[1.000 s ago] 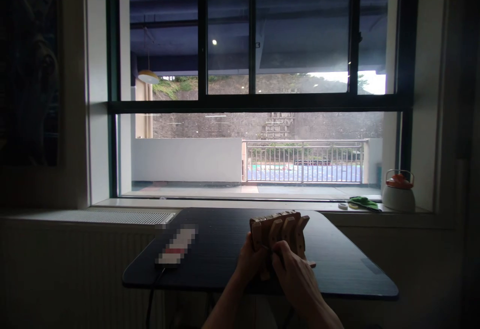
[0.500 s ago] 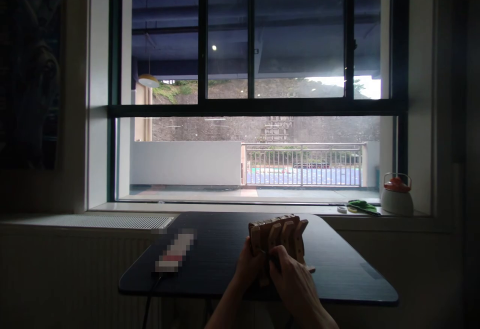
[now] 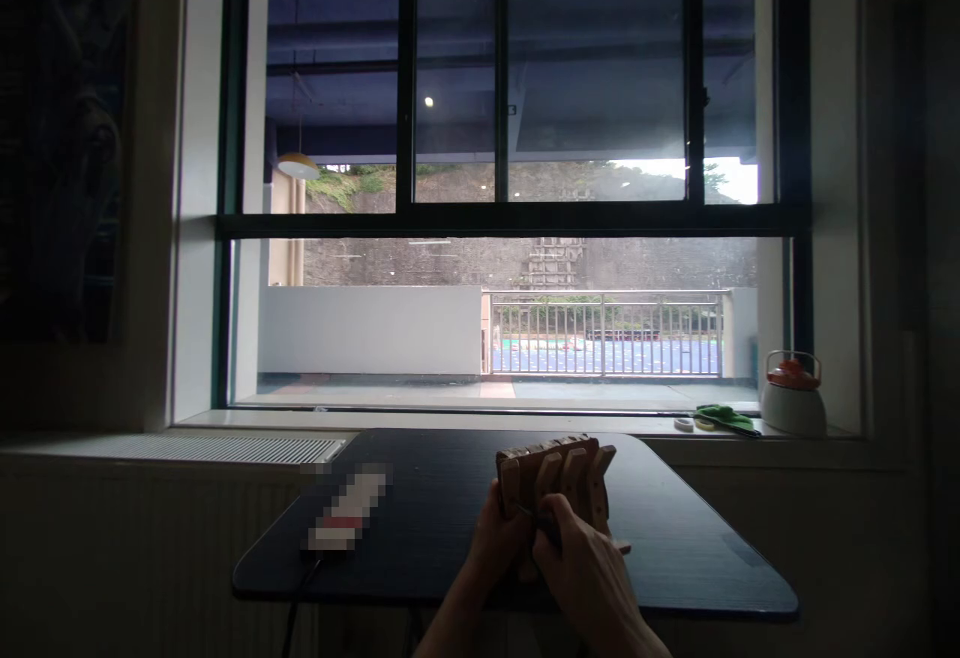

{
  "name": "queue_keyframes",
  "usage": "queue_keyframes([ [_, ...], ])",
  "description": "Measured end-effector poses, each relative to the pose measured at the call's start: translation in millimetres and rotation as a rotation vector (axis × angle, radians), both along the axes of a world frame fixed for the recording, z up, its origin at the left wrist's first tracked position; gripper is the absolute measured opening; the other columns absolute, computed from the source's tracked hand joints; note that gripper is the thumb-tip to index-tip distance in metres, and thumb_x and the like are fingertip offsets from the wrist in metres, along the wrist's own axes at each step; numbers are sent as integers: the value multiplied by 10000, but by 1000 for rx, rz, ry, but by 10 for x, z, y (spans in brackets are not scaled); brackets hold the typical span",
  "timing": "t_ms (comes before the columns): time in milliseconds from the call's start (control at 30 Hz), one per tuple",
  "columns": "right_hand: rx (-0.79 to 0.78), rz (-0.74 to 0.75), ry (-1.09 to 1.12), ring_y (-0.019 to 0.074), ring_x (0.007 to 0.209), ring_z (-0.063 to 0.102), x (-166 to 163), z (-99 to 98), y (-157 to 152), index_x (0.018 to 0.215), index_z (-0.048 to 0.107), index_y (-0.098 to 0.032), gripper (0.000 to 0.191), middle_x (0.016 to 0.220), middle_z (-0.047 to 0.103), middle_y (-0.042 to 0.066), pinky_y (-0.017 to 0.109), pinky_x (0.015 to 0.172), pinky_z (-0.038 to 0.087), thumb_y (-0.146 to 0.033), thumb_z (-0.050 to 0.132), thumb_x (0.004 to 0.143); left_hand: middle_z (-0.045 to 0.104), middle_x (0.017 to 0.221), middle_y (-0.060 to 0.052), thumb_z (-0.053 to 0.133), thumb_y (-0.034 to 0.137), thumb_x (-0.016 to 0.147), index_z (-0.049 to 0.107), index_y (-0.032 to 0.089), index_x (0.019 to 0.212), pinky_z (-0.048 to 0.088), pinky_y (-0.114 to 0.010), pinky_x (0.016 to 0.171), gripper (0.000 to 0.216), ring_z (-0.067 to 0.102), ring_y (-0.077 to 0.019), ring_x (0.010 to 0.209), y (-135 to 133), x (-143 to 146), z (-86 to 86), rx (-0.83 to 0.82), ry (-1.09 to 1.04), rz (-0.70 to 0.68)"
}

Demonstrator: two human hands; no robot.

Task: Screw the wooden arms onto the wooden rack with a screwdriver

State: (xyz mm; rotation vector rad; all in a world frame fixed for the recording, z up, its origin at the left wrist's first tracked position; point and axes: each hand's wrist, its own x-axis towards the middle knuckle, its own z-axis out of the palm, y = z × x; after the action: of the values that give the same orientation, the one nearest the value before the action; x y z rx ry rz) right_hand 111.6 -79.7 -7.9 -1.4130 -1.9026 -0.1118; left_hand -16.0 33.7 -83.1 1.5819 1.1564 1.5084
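A wooden object made of several upright slats (image 3: pixel 559 473) stands on the dark table (image 3: pixel 420 528) in front of me. My left hand (image 3: pixel 496 538) wraps around its lower left side. My right hand (image 3: pixel 581 563) is closed against its lower front, fingers curled near the slats. What the right fingers pinch is too dark to make out. Both forearms come up from the bottom edge of the view.
A blurred white and red item (image 3: pixel 346 510) lies on the table's left part, with a cable hanging off the edge. On the windowsill at right sit a white pot with an orange lid (image 3: pixel 793 398) and a green cloth (image 3: pixel 724 420). A large window fills the wall ahead.
The view has drifted slightly, so the table and hands sit a little lower and left. My hands stay on the wooden object with almost no movement.
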Motion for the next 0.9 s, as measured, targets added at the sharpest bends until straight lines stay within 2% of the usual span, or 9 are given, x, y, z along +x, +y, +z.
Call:
queue_keyframes([
  [200,23,48,-6,198,785,677,-33,110,1,962,561,-235,130,858,707,-8,262,628,375,-201,468,878,654,836,-25,631,274,735,553,156,1015,446,-238,681,314,577,-171,764,-25,-30,-4,-20,8,-9],
  [533,-70,-78,-6,240,793,690,33,112,5,959,563,-234,181,801,724,17,278,602,359,-339,416,943,629,769,0,681,253,683,580,154,963,443,-243,669,314,550,-154,708,-72,-30,38,9,-49,1],
  [767,-3,13,1,210,805,678,-4,106,24,948,564,-251,137,854,711,-8,265,629,360,-248,431,914,638,754,-5,702,261,664,589,145,955,449,-242,685,333,567,-166,735,-28,-19,-2,-11,-110,-8],
  [900,16,51,-1,189,792,675,-16,103,15,984,558,-254,182,877,709,-19,252,629,363,-167,446,871,632,745,-5,691,266,667,584,139,944,453,-249,695,323,566,-165,732,16,1,-30,-2,-107,-4],
])
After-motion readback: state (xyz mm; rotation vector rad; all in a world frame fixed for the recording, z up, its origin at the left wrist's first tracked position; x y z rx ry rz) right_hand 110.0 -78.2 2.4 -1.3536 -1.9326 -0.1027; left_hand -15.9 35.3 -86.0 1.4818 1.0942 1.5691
